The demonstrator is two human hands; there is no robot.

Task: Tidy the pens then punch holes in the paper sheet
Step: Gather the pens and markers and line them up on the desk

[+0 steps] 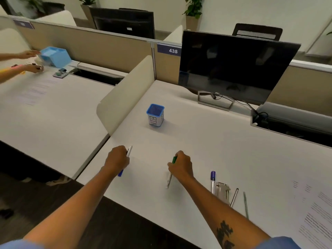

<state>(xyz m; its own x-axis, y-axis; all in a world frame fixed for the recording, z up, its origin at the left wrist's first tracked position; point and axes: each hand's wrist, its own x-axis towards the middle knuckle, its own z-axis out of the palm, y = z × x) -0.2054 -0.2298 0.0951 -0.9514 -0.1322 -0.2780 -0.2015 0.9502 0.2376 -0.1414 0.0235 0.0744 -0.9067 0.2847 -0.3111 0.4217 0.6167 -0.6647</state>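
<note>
Desk: white top (206,146), beige divider (125,97) on L, dark monitor (231,67) at back.
Bin: blue-rimmed pen cup (155,115), upright, mid-desk.
L hand (117,159): closed on blue-capped pen (124,162).
R hand (181,165): closed on green-capped pen (171,170).
Loose pens: purple-capped one (213,181), two thin ones (beside metal punch (222,192)).
Paper: printed sheet (312,209), far R.
Room: open office w/ cubicles, plants.

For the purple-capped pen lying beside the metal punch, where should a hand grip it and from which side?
Probably the purple-capped pen is best pinched at its cap end, from above and from its left. It lies flat on the desk, pointing away from the person, and its lower barrel sits close against the metal punch on its right.
</note>
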